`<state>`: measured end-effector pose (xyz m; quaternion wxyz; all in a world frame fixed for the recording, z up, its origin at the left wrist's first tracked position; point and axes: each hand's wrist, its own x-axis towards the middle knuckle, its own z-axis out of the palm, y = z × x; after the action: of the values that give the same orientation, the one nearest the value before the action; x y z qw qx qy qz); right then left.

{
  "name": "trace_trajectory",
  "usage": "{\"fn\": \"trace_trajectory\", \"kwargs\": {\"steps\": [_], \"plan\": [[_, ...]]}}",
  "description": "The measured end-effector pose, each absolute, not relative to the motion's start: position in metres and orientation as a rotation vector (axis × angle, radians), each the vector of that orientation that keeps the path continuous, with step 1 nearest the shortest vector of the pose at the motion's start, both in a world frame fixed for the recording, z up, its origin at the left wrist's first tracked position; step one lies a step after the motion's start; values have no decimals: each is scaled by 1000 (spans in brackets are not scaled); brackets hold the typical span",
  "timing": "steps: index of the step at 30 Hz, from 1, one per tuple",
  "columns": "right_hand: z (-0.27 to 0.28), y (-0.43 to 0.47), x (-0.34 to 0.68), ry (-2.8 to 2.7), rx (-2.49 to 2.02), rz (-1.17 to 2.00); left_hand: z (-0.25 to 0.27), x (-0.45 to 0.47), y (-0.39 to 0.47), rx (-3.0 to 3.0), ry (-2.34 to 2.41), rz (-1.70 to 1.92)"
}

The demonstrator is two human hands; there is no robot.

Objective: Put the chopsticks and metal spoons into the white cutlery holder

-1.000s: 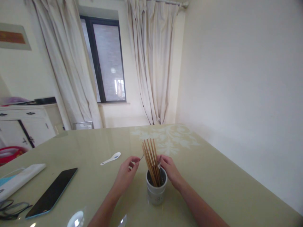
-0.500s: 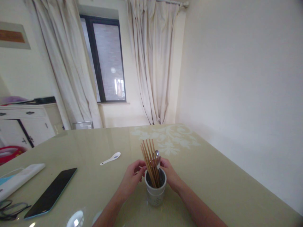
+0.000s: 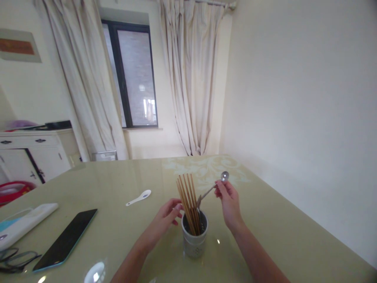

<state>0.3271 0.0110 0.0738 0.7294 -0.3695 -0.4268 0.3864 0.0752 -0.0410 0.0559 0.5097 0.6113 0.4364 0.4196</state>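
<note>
A light grey cup (image 3: 194, 248) stands upright on the table with several wooden chopsticks (image 3: 188, 202) leaning in it. My right hand (image 3: 231, 202), to the right of the cup, pinches a metal spoon (image 3: 224, 176) just below its bowl. The spoon's bowl points up and right, and its handle slants down toward the chopsticks. Another metal utensil (image 3: 199, 202) stands in the cup; its kind is unclear. My left hand (image 3: 167, 214) is at the cup's left side, loosely curved with thumb and fingers apart; whether it touches the rim cannot be told.
A white ceramic spoon (image 3: 139, 198) lies on the glossy table (image 3: 282, 236) beyond my left hand. At the left are a dark tablet-like device (image 3: 66, 239), a white flat object (image 3: 32, 220) and eyeglasses (image 3: 17, 259). A wall (image 3: 309, 110) runs along the right side.
My right hand has moved up and right from the cup, drawing the metal spoon mostly out of it. My left hand stays by the cup. The view has shifted slightly.
</note>
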Motion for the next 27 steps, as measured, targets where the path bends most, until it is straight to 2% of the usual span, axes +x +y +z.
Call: {"fn": "trace_trajectory", "kwargs": {"steps": [3, 7, 14, 27], "plan": [[84, 13, 346, -819, -732, 763, 63, 72, -48, 1476, 843, 916], [94, 8, 353, -745, -626, 858, 65, 75, -53, 1481, 574, 763], [97, -11, 330, -953, -575, 1015, 53, 79, -48, 1458, 593, 772], [92, -39, 308, -1509, -769, 927, 52, 84, -47, 1392, 515, 812]]}}
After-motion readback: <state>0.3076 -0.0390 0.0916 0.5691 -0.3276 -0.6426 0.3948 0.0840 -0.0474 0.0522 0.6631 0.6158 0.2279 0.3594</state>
